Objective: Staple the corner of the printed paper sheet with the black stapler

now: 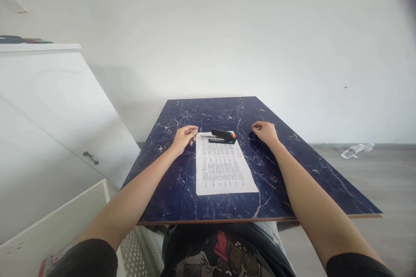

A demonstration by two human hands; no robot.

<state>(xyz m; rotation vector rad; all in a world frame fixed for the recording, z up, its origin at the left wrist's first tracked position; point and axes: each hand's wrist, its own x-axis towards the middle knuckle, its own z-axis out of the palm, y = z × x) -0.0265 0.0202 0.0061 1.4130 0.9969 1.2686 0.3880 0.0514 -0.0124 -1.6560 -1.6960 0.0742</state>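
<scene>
A printed sheet of paper [224, 171], perhaps with more sheets under it, lies flat on the dark blue marbled table [182, 205]. On the paper's far end rests a black stapler [222, 136] with an orange part at its right end; neither hand touches it. My left hand [184, 139] is beside the paper's far left corner, its fingertips drawn together close to the edge; whether they grip anything is hidden. To the right of the stapler, apart from it, my right hand [265, 132] is over the table with fingers curled in, and what they may hold cannot be seen.
A white cabinet [55, 117] with a dark handle [90, 158] stands at the left. Below it is a white perforated bin or rack [130, 251]. Behind the table rises a pale wall [208, 30]. Clear crumpled plastic [357, 150] lies on the floor at right.
</scene>
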